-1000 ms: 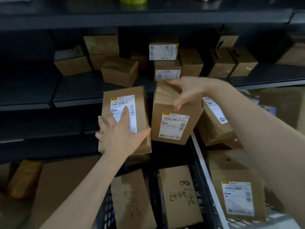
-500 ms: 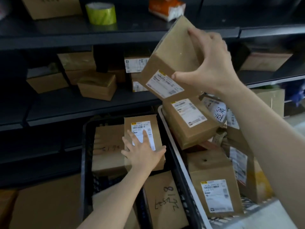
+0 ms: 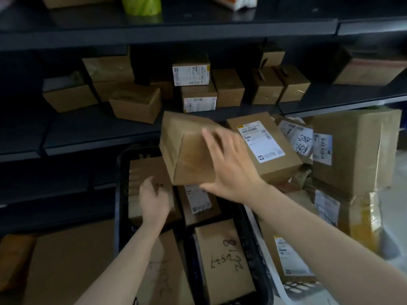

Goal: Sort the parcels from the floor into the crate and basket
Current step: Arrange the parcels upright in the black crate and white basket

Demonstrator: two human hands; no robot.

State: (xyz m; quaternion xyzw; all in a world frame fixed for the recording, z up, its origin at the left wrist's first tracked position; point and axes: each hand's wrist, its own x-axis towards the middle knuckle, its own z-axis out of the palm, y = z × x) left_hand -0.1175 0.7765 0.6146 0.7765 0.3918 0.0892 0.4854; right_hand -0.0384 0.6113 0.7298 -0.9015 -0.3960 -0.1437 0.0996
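My right hand (image 3: pixel 231 166) grips a plain brown cardboard parcel (image 3: pixel 187 150), held tilted in the air over the far end of the black crate (image 3: pixel 117 194). My left hand (image 3: pixel 154 199) reaches into the crate with curled fingers, resting on a brown parcel (image 3: pixel 145 172) there; whether it grips that parcel is unclear. Several more parcels lie in the crate, one marked with handwritten numbers (image 3: pixel 222 258). To the right, a white basket (image 3: pixel 277 287) holds stacked parcels, a labelled one (image 3: pixel 262 146) on top.
Dark shelving (image 3: pixel 88 133) runs behind the crate, its middle shelf loaded with small cardboard boxes (image 3: pixel 136 102). A large box (image 3: pixel 356 150) stands at the far right. A flat sheet of cardboard (image 3: pixel 66 260) lies left of the crate. A green tape roll (image 3: pixel 141 5) sits on the top shelf.
My right hand has lowered its parcel from up by the top shelf and turned it so the label no longer shows. My left hand slid left off the labelled parcel in the crate.
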